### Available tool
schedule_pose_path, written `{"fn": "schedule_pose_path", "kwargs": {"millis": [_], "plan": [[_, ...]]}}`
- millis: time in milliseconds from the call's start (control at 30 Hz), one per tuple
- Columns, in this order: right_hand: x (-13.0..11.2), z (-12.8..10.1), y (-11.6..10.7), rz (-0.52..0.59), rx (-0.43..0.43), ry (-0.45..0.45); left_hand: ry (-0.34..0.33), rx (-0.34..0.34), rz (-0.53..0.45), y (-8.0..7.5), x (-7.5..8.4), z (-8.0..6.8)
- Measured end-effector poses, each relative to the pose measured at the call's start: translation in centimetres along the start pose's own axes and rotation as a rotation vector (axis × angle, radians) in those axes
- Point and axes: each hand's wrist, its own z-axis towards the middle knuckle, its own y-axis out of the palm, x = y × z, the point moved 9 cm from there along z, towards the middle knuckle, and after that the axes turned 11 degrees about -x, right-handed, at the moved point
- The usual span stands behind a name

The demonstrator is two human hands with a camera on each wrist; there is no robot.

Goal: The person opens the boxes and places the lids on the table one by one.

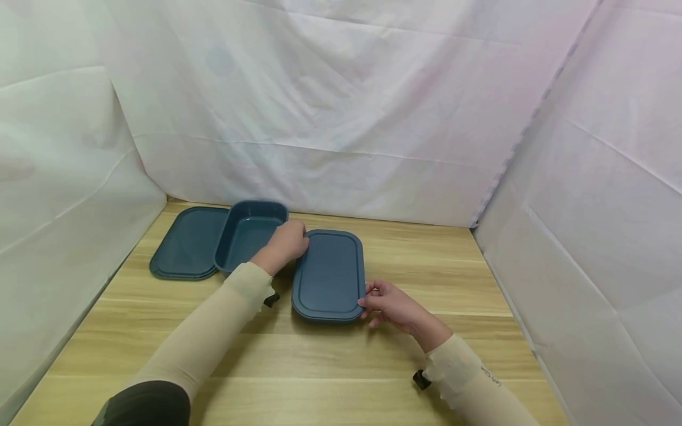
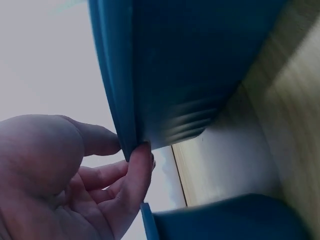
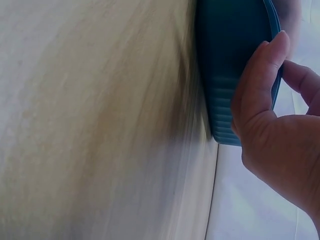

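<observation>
A dark-blue, round-cornered rectangular box, its walls partly ribbed, capped by a matching grooved lid, sits on the wood-grained table; left hand and right hand pinch its rim.

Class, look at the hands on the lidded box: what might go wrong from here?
1. The left hand and right hand pinch the lidded box at its rim; if lifted that way, its lid might come loose or the box might slip.
2. The open box stands close beside the left hand, so a sideways move could knock it.
3. If knocked, the open box might push the loose lid beside it.
</observation>
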Motion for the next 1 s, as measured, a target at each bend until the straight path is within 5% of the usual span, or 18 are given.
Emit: {"fn": "schedule_pose_path", "kwargs": {"millis": [200, 467, 733, 1000], "plan": [[0.5, 0.2, -0.2, 0.002, 0.010, 0.004, 0.022, 0.057, 0.068, -0.1, 0.1, -1.5], [0.4, 0.1, -0.1, -0.014, 0.002, -0.010, 0.189, 0.160, 0.107, -0.1, 1.8, -6.7], [0.1, -0.1, 0.0, -0.020, 0.001, -0.006, 0.282, 0.133, 0.087, 2.8, 1.7, -10.0], [0.1, -0.1, 0.0, -0.020, -0.002, 0.004, 0.254, 0.097, 0.066, 4.0, 0.9, -11.4]]}}
